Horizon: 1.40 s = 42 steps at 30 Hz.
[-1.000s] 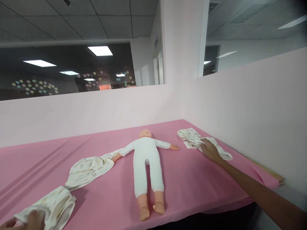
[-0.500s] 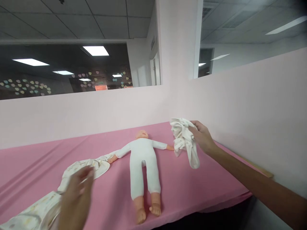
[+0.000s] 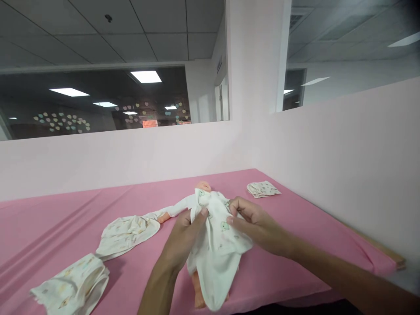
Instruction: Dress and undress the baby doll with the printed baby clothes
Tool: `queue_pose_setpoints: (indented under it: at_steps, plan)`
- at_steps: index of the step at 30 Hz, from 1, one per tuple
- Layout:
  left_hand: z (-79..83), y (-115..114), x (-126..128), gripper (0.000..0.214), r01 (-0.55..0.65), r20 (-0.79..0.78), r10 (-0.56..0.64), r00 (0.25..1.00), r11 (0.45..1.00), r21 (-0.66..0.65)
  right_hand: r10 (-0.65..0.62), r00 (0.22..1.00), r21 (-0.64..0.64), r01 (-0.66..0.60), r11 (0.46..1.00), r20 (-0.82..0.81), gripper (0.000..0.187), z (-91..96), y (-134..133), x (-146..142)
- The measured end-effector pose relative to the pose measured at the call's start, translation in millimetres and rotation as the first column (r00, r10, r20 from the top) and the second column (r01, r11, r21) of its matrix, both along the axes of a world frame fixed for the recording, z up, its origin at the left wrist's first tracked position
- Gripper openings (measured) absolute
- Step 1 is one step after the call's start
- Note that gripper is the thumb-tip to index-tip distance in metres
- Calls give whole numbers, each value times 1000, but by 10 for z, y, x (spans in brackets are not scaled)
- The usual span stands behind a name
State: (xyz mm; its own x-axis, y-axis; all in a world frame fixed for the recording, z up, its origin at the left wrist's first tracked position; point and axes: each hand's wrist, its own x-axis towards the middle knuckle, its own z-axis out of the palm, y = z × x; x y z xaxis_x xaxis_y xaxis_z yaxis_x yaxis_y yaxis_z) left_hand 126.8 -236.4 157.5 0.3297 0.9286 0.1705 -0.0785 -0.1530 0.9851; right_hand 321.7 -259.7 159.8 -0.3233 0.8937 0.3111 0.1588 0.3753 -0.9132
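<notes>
A white baby garment with green animal prints [image 3: 216, 258] hangs in front of the doll, its lower end tapering down over the doll's legs. My left hand [image 3: 185, 232] pinches its left edge between thumb and fingers. On the other side, my right hand [image 3: 257, 221] grips its upper right part with bent fingers. Behind the cloth lies a baby doll [image 3: 203, 186] in a white bodysuit, face up. Its head, one outstretched arm and part of its legs show; most of the body is hidden.
Pink cloth covers the table [image 3: 292, 245]. A patterned baby garment [image 3: 127, 234] lies by the doll's hand, with a folded patterned cloth [image 3: 72, 284] nearer me. Another folded cloth [image 3: 263, 189] rests at the back right. Pink walls [image 3: 131, 162] and windows bound the table.
The white garment, bunched in my right hand at the right, has moved left over the doll and is spread out. My left hand has come in from the left and taken hold of it.
</notes>
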Motion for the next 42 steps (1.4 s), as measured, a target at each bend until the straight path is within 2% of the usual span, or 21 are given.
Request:
queue_pose_setpoints:
  at_steps: [3,6,9,11,12,13,15,17,19,20,22,24,26,29,31,33,35,37,40,42]
  plan:
    - [-16,26,-67,31,-101,90,103,991,995,-21,-61,997,-54,59,997,-37,24,-54,81,167]
    - [-6,49,-177,40,-209,260,215,941,977,-50,-239,971,-66,241,968,33,23,-186,200,417]
    - [1,57,-253,38,-226,296,227,928,973,-39,-483,849,-11,497,868,214,17,-329,273,633]
    - [-7,44,-217,33,-238,239,234,942,971,-10,-578,773,57,586,808,261,17,-349,243,655]
    - [-18,31,-169,33,-255,188,248,950,967,17,-594,764,85,594,800,254,20,-325,204,618]
    - [-32,13,-108,33,-271,122,263,957,961,57,-583,778,103,576,811,234,25,-280,153,551]
    - [-72,-34,27,35,-254,-26,262,965,952,171,-463,863,76,457,886,203,33,-151,49,361]
    - [-120,-88,136,32,-121,-164,172,971,952,280,-273,947,-27,281,959,166,41,-21,-14,162]
    - [-163,-134,187,29,34,-266,51,963,951,307,-197,971,-62,207,976,132,54,56,-13,19]
    - [-178,-150,191,31,84,-301,5,954,955,284,-192,973,-54,200,978,129,54,67,6,-22]
    - [-193,-163,167,36,103,-334,-22,942,969,226,-190,971,-6,193,981,148,35,41,65,-47]
    - [-199,-153,117,37,55,-309,7,951,980,192,-195,965,20,195,981,176,20,-25,138,-9]
    - [-220,-127,37,36,-28,-229,62,972,988,149,-230,958,1,234,972,172,20,-98,231,88]
    - [-313,-62,-199,35,-206,-56,206,977,978,17,-366,924,-29,371,928,108,19,-210,428,365]
    - [-421,-8,-450,31,-349,33,351,936,936,-55,-506,851,-10,513,859,141,17,-319,575,630]
    - [-555,36,-739,29,-499,73,510,857,857,-125,-608,735,14,634,773,299,15,-475,685,912]
    - [-709,52,-1010,28,-616,103,631,769,775,-142,-615,695,-6,664,747,371,13,-666,724,1156]
    - [-871,44,-1223,31,-646,38,651,758,758,-87,-552,708,-57,636,770,440,8,-851,698,1318]
    - [-1080,40,-1406,45,-641,-183,634,751,767,25,-428,742,-122,559,820,516,5,-1014,625,1359]
    - [-1143,73,-1429,51,-627,-385,631,674,764,155,-383,764,-110,504,857,519,13,-1015,610,1251]
